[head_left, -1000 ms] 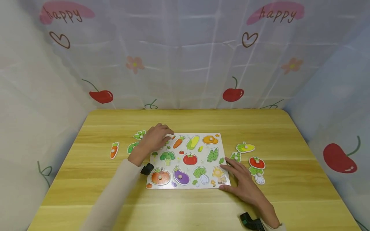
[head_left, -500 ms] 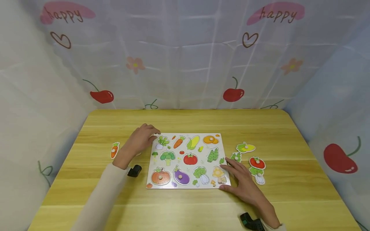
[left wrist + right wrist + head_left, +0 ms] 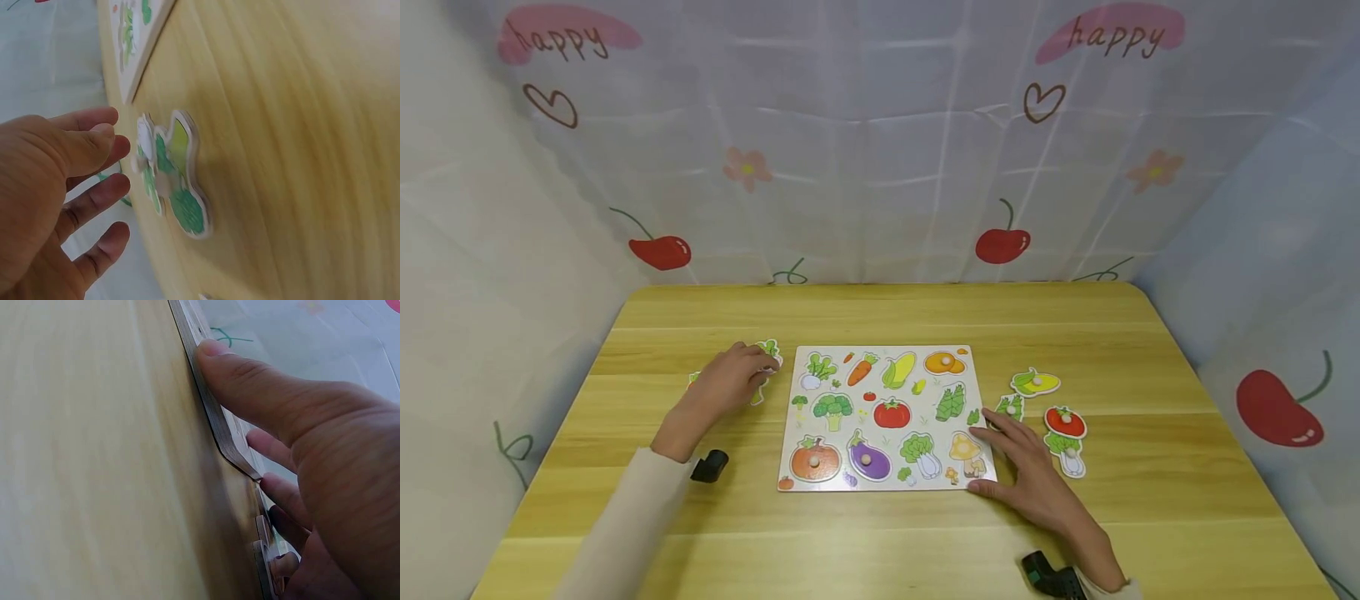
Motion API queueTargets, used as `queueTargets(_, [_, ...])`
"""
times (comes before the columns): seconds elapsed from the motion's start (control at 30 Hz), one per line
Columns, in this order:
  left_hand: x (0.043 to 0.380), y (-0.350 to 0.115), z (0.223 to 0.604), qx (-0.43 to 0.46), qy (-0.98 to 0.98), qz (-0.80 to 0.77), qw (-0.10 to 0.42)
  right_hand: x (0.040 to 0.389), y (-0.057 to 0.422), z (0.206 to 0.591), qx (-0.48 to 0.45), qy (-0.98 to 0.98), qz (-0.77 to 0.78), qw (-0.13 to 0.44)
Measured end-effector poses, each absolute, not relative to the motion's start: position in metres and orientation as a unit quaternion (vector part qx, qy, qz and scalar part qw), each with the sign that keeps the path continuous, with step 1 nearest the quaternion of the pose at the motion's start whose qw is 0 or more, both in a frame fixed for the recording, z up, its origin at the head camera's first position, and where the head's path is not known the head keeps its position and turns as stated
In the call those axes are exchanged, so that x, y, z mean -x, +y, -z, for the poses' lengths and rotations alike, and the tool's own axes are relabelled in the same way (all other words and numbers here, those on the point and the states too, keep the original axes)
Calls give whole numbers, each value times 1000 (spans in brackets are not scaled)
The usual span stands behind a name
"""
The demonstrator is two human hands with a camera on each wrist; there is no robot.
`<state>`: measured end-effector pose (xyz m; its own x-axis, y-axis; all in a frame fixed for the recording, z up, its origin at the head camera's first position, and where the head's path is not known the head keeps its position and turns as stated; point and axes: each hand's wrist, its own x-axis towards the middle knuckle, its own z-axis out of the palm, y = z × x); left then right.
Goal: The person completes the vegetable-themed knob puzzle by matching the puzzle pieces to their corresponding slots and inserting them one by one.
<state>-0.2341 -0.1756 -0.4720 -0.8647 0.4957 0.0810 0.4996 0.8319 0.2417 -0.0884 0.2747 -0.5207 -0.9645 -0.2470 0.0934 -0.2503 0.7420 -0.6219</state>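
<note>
In the head view, reads "happy" (image 3: 572, 37) at upper left and again at upper right of the curtain (image 3: 865, 192), both in brown script over pink, above heart outlines (image 3: 552, 106). Holds the left hand (image 3: 722, 387) at the radish piece (image 3: 769, 348), left of the puzzle board (image 3: 925, 423), with bent fingers, partly covering the carrot piece (image 3: 693, 377). Rests the right hand (image 3: 1033, 471) against the board's right edge, with fingers and thumb spread apart. Has the board lying flat on the table (image 3: 880, 542), fitted with the pumpkin piece (image 3: 805, 467), eggplant piece (image 3: 874, 468) and potato piece (image 3: 936, 362). Shows, right of it, the corn piece (image 3: 1026, 385), asparagus piece (image 3: 1011, 400), tomato piece (image 3: 1065, 427) and cabbage piece (image 3: 1063, 443), the last two overlapping.

In the left wrist view, spreads loose fingers just beside the radish piece's knob (image 3: 135, 164); cannot tell whether touching. Shows the broccoli piece (image 3: 189, 209) adjoining.

In the right wrist view, sets the thumb (image 3: 234, 372) on the board's edge, apart from the fingers.
</note>
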Motion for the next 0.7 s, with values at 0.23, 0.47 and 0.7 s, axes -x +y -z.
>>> queueTargets(0.23, [227,-192,473,253,-959,130,-10,89,275,520,-139,-933,-332,10])
queueTargets(0.47, [225,-200,479,255,-958,134,-6,89,275,521,-144,-931,-334,14])
queueTargets(0.7, [224,-202,480,257,-957,133,-11,89,275,523,-149,-932,-329,22])
